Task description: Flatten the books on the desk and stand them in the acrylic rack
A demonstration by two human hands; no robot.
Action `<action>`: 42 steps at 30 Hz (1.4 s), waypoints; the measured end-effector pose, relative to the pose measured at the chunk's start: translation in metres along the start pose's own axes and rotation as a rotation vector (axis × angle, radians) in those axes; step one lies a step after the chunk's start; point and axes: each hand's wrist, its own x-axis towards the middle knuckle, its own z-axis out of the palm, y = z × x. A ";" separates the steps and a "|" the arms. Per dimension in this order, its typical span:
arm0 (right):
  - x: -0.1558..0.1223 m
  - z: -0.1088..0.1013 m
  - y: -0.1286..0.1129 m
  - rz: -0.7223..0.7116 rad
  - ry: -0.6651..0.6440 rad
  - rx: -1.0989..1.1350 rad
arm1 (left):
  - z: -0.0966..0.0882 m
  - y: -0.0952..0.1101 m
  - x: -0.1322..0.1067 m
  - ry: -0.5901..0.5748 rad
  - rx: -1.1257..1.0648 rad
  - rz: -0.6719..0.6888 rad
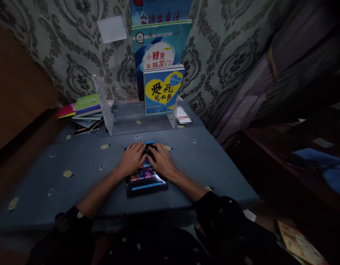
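A black book with small coloured pictures and a blue strip of text lies flat on the table, close to its front edge. My left hand rests palm down on the book's upper left part, fingers stretched out. On the upper right part lies my right hand, also flat, its thumb close to the left one. Both hands cover much of the cover. Beyond them stands a clear acrylic rack, with a blue book bearing a yellow heart upright at its right end.
Behind the blue book rise a teal book and another blue book. Left of the rack is a loose pile of books. A patterned blue-grey cloth covers the table. Papers and a book lie lower at the right.
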 end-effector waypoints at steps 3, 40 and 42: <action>0.002 0.009 0.008 -0.040 -0.002 0.128 | -0.009 0.007 -0.002 -0.011 0.054 -0.026; -0.002 -0.015 0.017 0.189 0.025 -0.021 | -0.042 0.006 -0.012 -0.142 0.325 -0.356; -0.004 -0.013 0.020 0.173 0.051 -0.005 | -0.041 0.008 -0.013 -0.142 0.293 -0.359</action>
